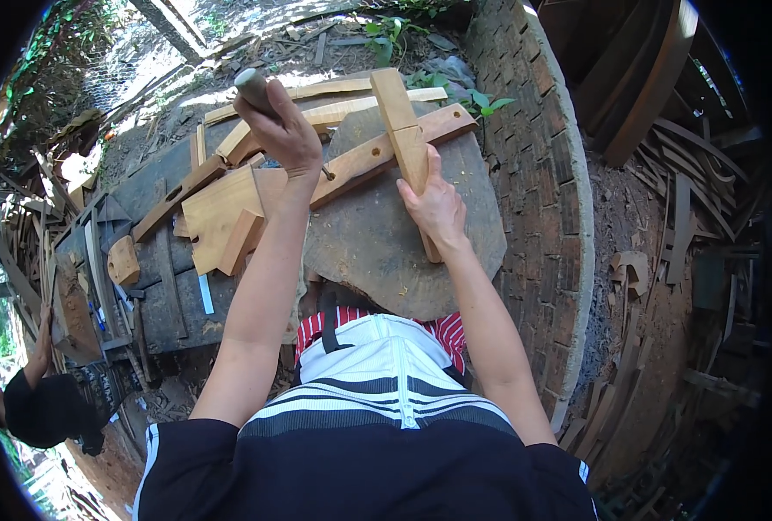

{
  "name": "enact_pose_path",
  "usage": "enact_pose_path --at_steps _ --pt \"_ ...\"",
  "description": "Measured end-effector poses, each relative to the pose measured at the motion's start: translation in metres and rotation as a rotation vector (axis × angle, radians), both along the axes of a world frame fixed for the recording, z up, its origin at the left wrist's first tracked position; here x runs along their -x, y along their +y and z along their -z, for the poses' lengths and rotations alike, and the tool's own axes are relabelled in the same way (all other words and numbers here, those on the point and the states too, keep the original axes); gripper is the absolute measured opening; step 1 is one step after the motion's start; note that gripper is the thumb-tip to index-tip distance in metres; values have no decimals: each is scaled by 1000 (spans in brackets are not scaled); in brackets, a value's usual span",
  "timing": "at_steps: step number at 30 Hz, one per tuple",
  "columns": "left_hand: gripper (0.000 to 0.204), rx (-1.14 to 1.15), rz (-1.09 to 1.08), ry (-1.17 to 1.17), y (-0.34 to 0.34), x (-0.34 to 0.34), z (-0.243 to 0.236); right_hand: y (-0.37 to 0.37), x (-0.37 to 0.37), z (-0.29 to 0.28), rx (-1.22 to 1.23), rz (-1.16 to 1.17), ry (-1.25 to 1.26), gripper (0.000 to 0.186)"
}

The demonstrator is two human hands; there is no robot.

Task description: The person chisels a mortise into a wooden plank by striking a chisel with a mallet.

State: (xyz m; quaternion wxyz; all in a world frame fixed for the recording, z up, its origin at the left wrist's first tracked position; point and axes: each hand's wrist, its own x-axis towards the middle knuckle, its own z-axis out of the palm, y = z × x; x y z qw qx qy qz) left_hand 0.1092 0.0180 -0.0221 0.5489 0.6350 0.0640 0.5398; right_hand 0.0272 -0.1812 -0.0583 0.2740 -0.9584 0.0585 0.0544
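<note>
My left hand [286, 139] is raised over the workbench, its fingers wrapped round a thick grey-green cylinder [251, 87] with a rounded end; its lower part is hidden by the hand. My right hand [438, 206] grips a pale wooden block [395, 100] from its right side. A thin line crosses this block partway down, and its near end tilts toward me. Beneath it, a long wooden beam [351, 172] with round holes lies slantwise over a dark, round-edged slab [360, 247]. A small peg-like piece stands in the beam near my left wrist.
Left of the slab are a flat wooden board [217, 213], a slotted wooden bar [178, 200] and a small block [124, 260]. Curved wood strips [343, 111] lie behind. A brick wall [529, 174] borders the right side. Another person [52, 408] is at the far left.
</note>
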Motion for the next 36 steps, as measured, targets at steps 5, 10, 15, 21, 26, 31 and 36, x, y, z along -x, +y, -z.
enact_pose_path --at_steps 5,10,15,21,26,31,36 --pt "34 -185 248 137 -36 24 -10 0 0 2 9 4 4 77" --pt "31 -212 279 168 -45 14 3 -17 -12 -10 -172 -7 57 78" --pt "30 -256 236 166 -44 20 7 -9 -15 -139 -614 -188 -326 74" --pt "28 -250 265 109 -50 26 3 0 8 -184 -458 -426 -480 70" --pt "27 -250 266 135 -46 27 6 -23 4 -164 -204 -413 -179 75" --pt "26 -13 386 140 -45 33 -6 -41 -22 -82 -296 -112 -101 78" --pt "23 594 551 110 -4 48 -11 -36 -18 -18 -5 -93 72 76"
